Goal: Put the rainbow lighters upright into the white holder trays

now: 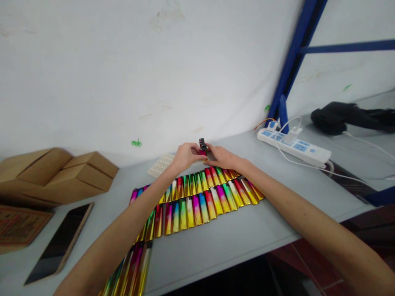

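Both my hands meet above the far side of the grey table (234,238), holding one small lighter (203,146) with a black top and a red body. My left hand (186,156) pinches it from the left, my right hand (221,156) from the right, fingers closed around it. Below my forearms lie rows of several shiny rainbow-coloured lighters (197,201), side by side. More of them (129,271) lie near the front edge under my left arm.
A white perforated tray (160,165) lies beyond the left hand. Brown cardboard boxes (55,174) and a phone (61,242) are at left. A white power strip (293,146) with cables, a black object (339,117) and a blue metal frame (293,53) stand at right.
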The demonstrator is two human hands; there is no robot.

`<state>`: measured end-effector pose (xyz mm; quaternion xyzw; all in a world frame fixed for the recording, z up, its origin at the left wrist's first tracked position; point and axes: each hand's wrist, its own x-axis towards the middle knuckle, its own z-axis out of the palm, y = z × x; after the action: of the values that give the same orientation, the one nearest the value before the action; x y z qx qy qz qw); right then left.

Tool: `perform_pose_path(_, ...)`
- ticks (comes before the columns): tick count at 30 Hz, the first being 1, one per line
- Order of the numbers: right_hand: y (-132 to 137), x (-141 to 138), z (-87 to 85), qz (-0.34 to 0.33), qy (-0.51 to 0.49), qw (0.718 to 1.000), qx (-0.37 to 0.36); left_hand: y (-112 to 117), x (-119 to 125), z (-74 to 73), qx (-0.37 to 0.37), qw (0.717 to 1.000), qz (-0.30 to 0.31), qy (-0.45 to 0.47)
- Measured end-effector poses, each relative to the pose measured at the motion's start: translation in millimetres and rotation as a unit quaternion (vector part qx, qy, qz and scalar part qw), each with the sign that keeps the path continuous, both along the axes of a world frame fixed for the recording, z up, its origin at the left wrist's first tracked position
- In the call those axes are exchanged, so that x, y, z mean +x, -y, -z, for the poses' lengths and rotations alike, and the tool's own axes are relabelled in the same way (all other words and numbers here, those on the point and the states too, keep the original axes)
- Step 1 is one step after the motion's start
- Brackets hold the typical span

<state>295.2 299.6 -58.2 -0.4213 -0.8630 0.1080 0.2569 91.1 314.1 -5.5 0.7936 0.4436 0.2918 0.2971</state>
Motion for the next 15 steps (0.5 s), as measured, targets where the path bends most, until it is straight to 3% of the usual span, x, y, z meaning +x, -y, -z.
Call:
perform_pose_path(5, -1.5, 0.7, 2.7, 0.004, 0.006, 1.000, 0.009, 3.4, 3.6, 2.5, 0.031, 0.999, -0.026, -0.008)
perform_pose_path(15, 2.5, -1.5, -3.7, 0.012, 0.006, 1.000, 0.000, 5.0, -1.2, 8.0, 0.038, 0.999, 0.013, 0.004)
